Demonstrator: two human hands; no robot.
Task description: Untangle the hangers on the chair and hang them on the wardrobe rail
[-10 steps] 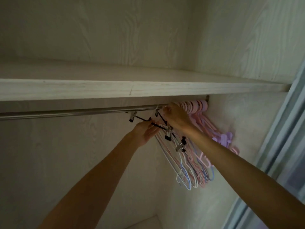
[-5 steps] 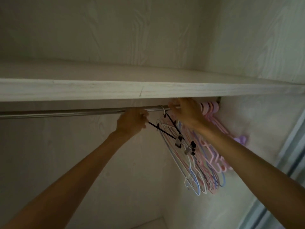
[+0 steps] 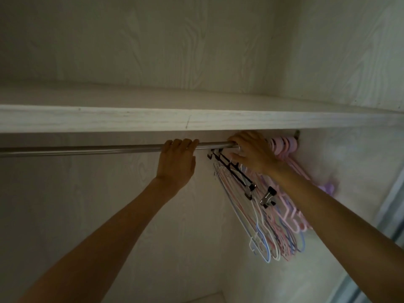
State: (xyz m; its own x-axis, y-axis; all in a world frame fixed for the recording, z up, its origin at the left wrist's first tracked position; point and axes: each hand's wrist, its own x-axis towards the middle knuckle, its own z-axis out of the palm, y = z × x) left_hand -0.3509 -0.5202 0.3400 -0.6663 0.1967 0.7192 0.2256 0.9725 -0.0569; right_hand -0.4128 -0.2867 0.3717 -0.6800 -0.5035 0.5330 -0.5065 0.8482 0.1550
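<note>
The left hand (image 3: pixel 177 158) has let go of the black clip hanger (image 3: pixel 236 171) and now grips the wardrobe rail (image 3: pixel 87 148). The right hand (image 3: pixel 251 153) curls over the rail's right end, by the hanger hooks; that hanger now hangs.

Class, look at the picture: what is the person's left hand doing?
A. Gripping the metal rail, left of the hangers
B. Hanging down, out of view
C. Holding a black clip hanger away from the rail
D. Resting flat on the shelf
A: the left hand has its fingers curled over the rail, left of the hangers.
</note>
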